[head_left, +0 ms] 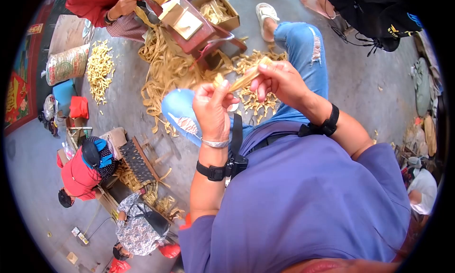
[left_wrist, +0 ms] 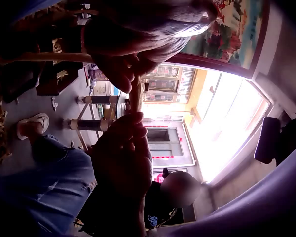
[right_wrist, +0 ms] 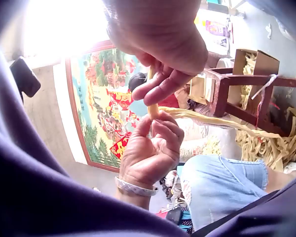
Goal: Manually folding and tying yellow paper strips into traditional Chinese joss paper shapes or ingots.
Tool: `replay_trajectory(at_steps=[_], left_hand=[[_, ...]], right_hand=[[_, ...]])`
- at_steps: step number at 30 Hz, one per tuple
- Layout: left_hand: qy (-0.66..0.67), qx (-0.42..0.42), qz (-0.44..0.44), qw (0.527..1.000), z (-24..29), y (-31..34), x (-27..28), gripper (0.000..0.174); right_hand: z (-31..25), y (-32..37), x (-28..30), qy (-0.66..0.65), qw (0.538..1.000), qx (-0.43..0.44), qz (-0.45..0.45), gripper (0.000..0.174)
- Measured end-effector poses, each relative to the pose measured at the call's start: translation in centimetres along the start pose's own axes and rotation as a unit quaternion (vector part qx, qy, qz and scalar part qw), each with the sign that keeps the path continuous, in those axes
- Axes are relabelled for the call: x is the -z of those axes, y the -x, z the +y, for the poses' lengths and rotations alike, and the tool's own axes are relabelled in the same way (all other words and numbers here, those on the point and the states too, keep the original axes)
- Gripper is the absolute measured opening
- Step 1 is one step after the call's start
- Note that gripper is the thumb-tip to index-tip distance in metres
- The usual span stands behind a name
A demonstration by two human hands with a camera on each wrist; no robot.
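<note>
A tan, flat, pliable strip [head_left: 244, 81] is stretched between my two hands, above my knees. My left hand [head_left: 213, 109], with a silver bracelet at its wrist, pinches one part between thumb and fingers. My right hand [head_left: 283, 81] pinches the strip a short way off, thumb on top. In the right wrist view the strip [right_wrist: 153, 109] looks rolled or folded between the fingertips. A long tail [right_wrist: 214, 122] runs from the left fingers toward the pile. The left wrist view is dark, with the strip [left_wrist: 136, 96] spanning both sets of fingertips.
A heap of long loose strips [head_left: 166, 69] lies on the floor beside a dark red stool [head_left: 208, 41]. Short knotted pieces [head_left: 258, 100] lie between my legs, and more [head_left: 99, 69] sit farther left. A cardboard box [head_left: 218, 10] stands behind. Other people work nearby.
</note>
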State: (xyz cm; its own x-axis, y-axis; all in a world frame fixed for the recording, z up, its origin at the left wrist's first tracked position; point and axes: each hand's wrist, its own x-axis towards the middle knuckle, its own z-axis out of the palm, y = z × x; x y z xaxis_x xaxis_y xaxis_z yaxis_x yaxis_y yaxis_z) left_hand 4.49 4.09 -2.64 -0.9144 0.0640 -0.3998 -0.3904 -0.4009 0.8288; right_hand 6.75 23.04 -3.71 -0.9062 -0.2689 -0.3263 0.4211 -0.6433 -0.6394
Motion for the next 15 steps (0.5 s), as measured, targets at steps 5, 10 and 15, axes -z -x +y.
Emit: replay_trajectory(at_steps=[5,10,15], left_hand=[[-0.074,0.044,-0.051,0.995,0.1,0.3,0.3,0.015],[-0.29,-0.037,-0.187,0.938,0.5,-1.3,2.3,0.015],[-0.363,-0.166,-0.184,0.898,3.0,-5.9,3.0,0.019]], right_hand=[[0.6,-0.9,1.1,0.027,0.998,0.018,0.057,0.025],[-0.8,-2.1,1.6,0.02,0.998,0.019,0.051,0.023],[-2.2,-5.6,0.3,0.25,0.962,0.109,0.018,0.017]])
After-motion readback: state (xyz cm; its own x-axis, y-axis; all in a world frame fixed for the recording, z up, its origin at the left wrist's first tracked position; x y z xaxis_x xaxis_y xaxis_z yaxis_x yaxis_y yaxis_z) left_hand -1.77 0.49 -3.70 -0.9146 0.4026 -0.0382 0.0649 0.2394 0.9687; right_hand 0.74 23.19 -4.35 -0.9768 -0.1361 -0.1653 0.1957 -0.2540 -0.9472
